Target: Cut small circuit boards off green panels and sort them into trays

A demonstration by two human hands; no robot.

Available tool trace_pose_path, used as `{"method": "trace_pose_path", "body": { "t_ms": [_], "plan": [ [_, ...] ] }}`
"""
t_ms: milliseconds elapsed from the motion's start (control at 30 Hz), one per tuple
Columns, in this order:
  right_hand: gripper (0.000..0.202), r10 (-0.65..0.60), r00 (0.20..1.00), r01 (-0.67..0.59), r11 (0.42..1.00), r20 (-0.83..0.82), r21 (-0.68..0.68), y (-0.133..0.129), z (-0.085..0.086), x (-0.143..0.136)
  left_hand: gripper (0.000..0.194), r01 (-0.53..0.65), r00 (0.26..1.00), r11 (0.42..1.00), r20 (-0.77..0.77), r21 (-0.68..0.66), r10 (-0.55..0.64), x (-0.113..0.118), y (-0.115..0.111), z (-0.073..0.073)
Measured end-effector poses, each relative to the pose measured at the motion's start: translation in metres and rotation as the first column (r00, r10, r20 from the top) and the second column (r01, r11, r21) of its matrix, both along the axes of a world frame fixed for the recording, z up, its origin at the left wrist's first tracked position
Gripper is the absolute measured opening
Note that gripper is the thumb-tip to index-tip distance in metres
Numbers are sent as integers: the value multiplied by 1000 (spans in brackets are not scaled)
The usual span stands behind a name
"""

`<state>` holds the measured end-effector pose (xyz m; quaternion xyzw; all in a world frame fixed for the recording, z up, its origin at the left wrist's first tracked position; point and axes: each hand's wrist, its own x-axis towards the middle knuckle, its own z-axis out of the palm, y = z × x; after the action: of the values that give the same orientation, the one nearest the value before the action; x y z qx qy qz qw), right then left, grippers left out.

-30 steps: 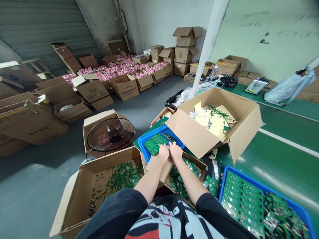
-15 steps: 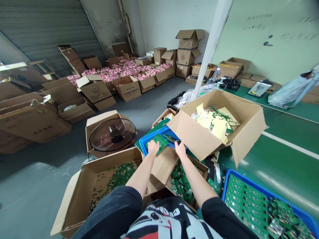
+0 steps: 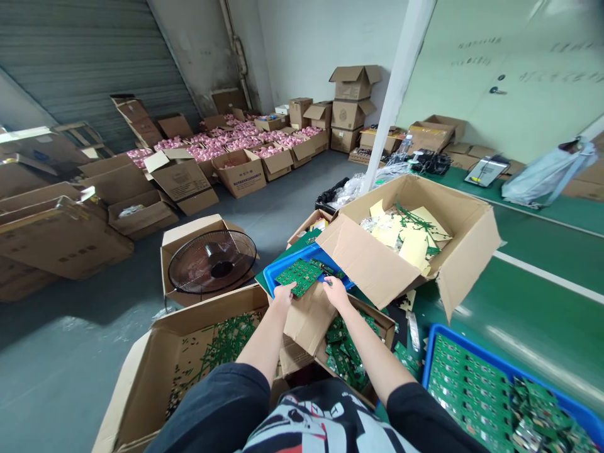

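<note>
My left hand [image 3: 284, 294] is closed on the near left corner of a green circuit board [image 3: 300, 275], a panel dotted with small parts. The board is held tilted over the near edge of a blue tray [image 3: 270, 272], where other board pieces [image 3: 326, 268] lie. By the board's right edge is my right hand [image 3: 336, 292], its fingers closed around something small, dark and bluish that I cannot make out. Beneath my forearms, an open carton [image 3: 387, 327] holds a heap of green boards [image 3: 348, 352]; one of its flaps [image 3: 309, 318] lies under the held board.
A carton at left [image 3: 141, 377] contains thin green strips. Close by is a fan [image 3: 212, 261]. At right, a big carton [image 3: 467, 251] holds yellow sheets and strips, above a blue tray of boards [image 3: 430, 352]. Cartons with pink items [image 3: 240, 135] line the back.
Both hands have moved slightly down toward me, and the circuit board has come nearer with my left hand. My right hand has shifted a little left, closer to the board.
</note>
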<state>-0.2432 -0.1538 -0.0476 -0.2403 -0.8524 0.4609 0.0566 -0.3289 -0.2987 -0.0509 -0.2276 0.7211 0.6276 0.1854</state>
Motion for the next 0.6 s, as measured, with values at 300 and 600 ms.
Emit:
{"method": "trace_pose_path", "body": {
  "t_ms": [300, 600],
  "plan": [
    [28, -31, 992, 27, 999, -123, -35, 6, 6, 6, 20, 69, 996, 930, 21, 360, -82, 5, -27, 31],
    [38, -24, 982, -107, 742, -186, -662, 0, 37, 6, 32, 305, 940, 817, -16, 490, -341, 34, -40, 63]
  ]
}}
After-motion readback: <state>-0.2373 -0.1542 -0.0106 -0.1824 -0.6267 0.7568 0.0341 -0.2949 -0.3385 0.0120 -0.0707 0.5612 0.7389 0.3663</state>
